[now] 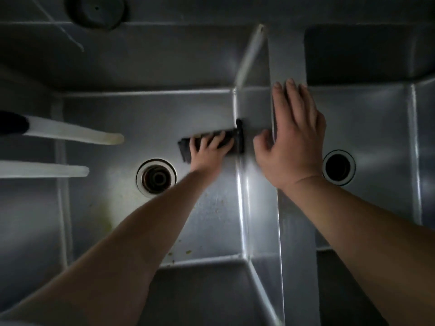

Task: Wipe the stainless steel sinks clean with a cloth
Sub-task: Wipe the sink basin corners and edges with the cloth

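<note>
I look straight down into a double stainless steel sink. My left hand (207, 151) reaches deep into the left basin (122, 114) and presses a dark cloth (229, 141) flat on its floor, against the right wall. The cloth's far edge bends up that wall. My right hand (294, 135) lies flat, fingers apart, on the divider (286, 57) between the basins, its thumb hanging over the left side. The right basin (367, 118) lies beyond it.
The left basin's drain (156, 176) sits left of my forearm, with food specks on the floor near the front wall. The right basin's drain (339, 167) is dark. Two pale spouts (77, 132) (47, 169) jut in from the left. A round dark fitting (96, 10) sits at the back.
</note>
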